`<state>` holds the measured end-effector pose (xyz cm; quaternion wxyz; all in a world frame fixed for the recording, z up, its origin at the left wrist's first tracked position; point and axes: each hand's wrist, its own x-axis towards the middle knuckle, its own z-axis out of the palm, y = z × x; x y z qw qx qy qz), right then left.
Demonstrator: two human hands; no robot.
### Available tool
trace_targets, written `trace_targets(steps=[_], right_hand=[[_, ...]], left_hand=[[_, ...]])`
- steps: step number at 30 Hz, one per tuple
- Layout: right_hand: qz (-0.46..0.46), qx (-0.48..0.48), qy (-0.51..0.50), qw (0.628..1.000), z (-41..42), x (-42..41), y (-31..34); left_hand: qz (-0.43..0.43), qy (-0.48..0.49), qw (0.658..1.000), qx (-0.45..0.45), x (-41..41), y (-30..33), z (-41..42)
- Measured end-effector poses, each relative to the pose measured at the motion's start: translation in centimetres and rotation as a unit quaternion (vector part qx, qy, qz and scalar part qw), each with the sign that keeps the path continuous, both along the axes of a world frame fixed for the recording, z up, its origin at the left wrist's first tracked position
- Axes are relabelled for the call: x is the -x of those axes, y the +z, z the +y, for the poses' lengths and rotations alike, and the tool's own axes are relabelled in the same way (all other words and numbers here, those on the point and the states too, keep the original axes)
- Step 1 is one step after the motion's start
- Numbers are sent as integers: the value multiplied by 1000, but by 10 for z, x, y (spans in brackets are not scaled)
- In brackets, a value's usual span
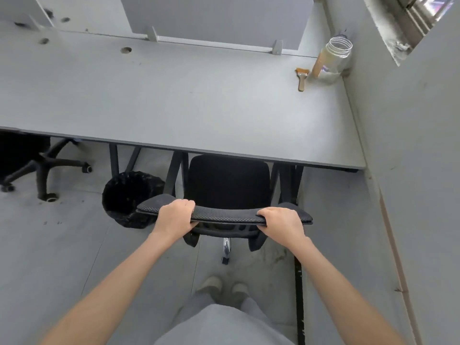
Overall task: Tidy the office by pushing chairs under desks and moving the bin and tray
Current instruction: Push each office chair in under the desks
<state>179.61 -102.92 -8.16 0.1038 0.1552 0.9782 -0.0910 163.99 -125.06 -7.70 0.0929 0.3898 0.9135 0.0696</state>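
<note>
Chair (227, 181) seat partly under grey desk (174, 95), left hand (175, 219), right hand (282, 224) gripping backrest, bin (127, 195) beside.

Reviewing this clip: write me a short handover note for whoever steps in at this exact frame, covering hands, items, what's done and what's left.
Left hand: grip curled over the top edge of the black mesh office chair.
Right hand: same, on the right end of that backrest edge.
The chair faces the long grey desk; the front of its seat is at the desk edge, the rest still out.
Black round bin stands on the floor left of the chair, partly under the desk.
A second black chair at far left is partly under the desk.
Left: push this chair in, move the bin; no tray in view.
</note>
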Motion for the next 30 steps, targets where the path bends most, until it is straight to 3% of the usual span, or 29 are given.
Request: trace_targets(steps=[6,11,20,30], right_hand=[[9,-26,24,999,38,3,-3],[3,-38,10,999,52,11,-2],[32,-35,19,999,21,16,-8],[-26,-42,63,997,-22,14,2]], left_hand=[[35,-22,999,11,-13,-6,11],[13,13,1000,-13,-17,-8,28],[59,-38,997,-20,-10,-14,-10],[80,-65,994,-21,-48,-24,-74]])
